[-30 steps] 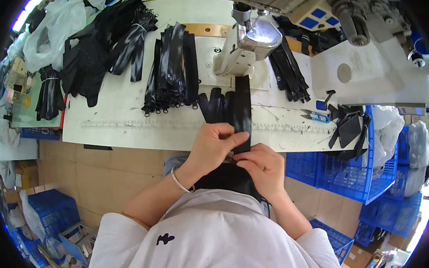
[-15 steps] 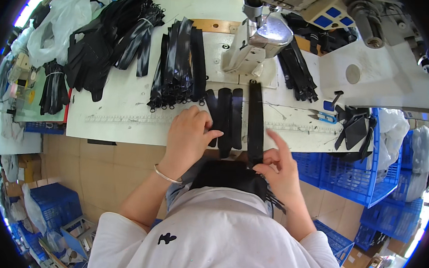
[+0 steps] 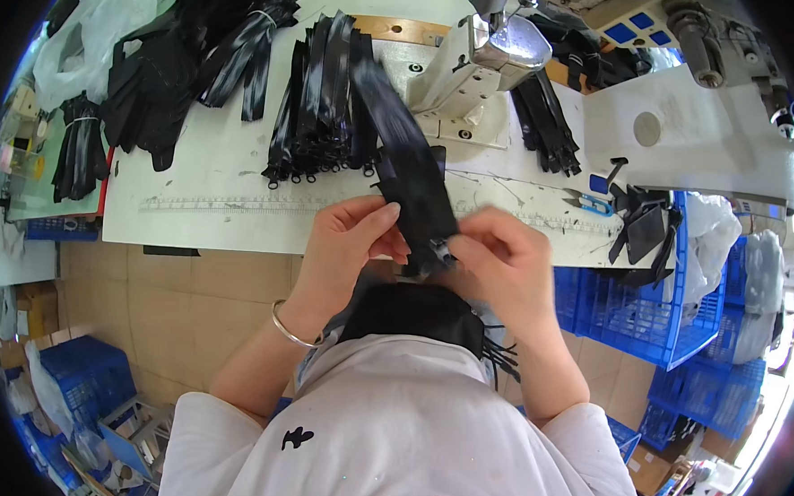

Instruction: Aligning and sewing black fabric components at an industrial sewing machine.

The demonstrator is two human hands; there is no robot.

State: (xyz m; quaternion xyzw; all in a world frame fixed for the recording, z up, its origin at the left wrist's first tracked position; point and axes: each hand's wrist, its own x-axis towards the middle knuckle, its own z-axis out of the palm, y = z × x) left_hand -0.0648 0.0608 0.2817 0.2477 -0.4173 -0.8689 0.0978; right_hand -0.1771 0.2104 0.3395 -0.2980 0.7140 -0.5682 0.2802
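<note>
A long black strip [image 3: 415, 164] slants across the front of a white table [image 3: 194, 170], its far end beside a thick bundle of black zippers [image 3: 319, 100] and its near end at the table's front edge. The right hand [image 3: 509, 258], slightly blurred, pinches that near end between thumb and curled fingers, next to a small silvery piece [image 3: 442, 248]. The left hand [image 3: 351, 237], a bangle [image 3: 292, 326] at its wrist, is half closed at the strip's left edge, thumb and fingertips close together; whether it grips the material cannot be told. Behind the strip stands a sewing machine [image 3: 487, 69], with more black strips [image 3: 545, 121] to its right. Blue-handled snips [image 3: 597, 205] lie near dark fabric pieces [image 3: 640, 227], above a blue crate [image 3: 609, 309].
</note>
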